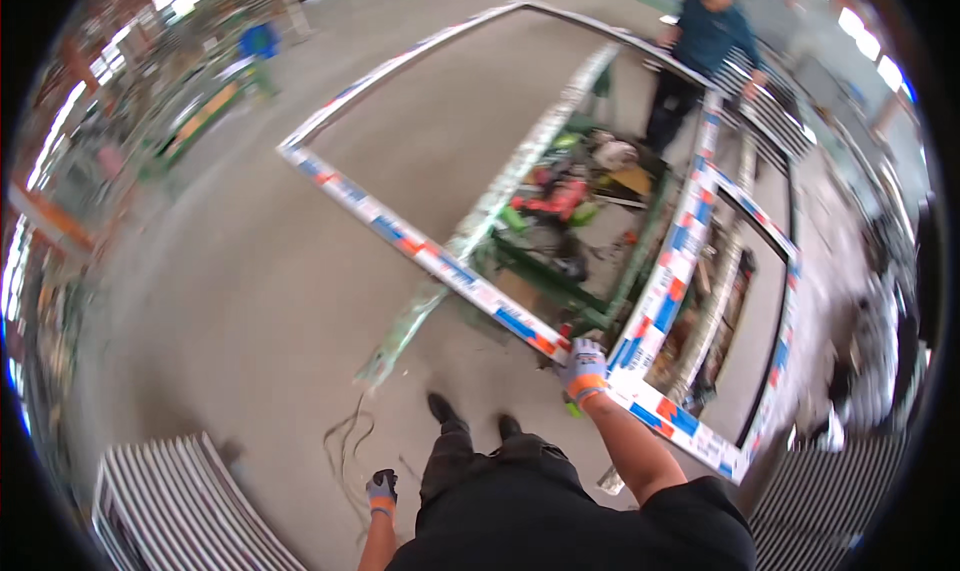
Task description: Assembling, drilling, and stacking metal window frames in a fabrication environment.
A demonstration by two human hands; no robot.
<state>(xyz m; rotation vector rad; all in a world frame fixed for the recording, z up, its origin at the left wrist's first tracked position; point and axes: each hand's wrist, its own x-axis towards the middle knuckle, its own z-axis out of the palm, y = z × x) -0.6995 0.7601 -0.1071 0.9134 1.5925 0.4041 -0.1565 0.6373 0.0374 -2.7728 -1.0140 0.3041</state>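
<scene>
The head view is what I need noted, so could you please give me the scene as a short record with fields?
Main item: large frame, rectangular, wrapped in white, blue and orange-red film
Right hand: gloved, on the frame's near rail
Left hand: gloved, low beside the body, apart from the frame
Beneath frame: green stand with mixed clutter
Co-worker: standing at the far right
Lower left: grey metal bars

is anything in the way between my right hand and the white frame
Nothing visible is: the gloved right hand lies on the white frame, at its near side. Whether it wraps underneath cannot be seen.
</scene>
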